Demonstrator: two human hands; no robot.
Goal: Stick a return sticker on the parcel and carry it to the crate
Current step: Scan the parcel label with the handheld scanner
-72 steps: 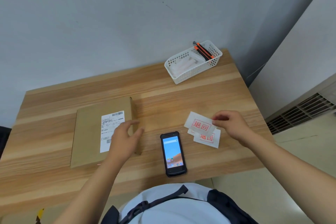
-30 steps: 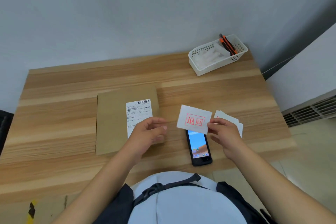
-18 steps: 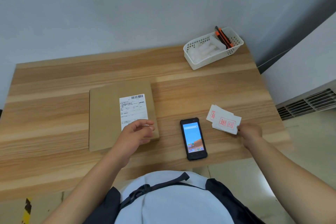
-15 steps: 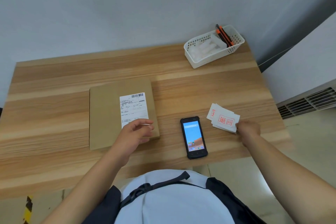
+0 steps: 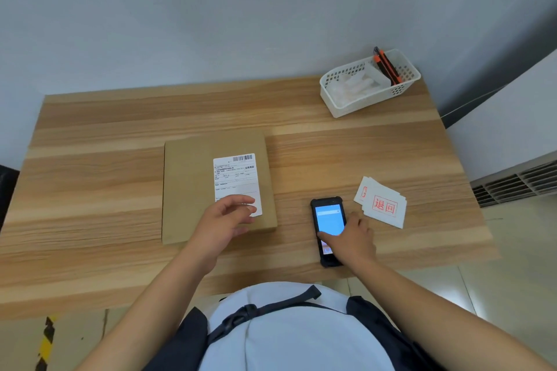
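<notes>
My right hand (image 5: 349, 238) rests loosely spread on the phone (image 5: 328, 230) near the table's (image 5: 90, 190) front edge. My left hand (image 5: 223, 221), fingers half-curled and empty, touches the parcel (image 5: 193, 187) mid-table. Return stickers (image 5: 382, 203) lie by the right edge.

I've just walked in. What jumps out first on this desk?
Probably the stack of white stickers stamped in red, near the table's right edge. Beside it a lit phone lies under the right hand, while the left hand rests over the flat brown parcel.
</notes>
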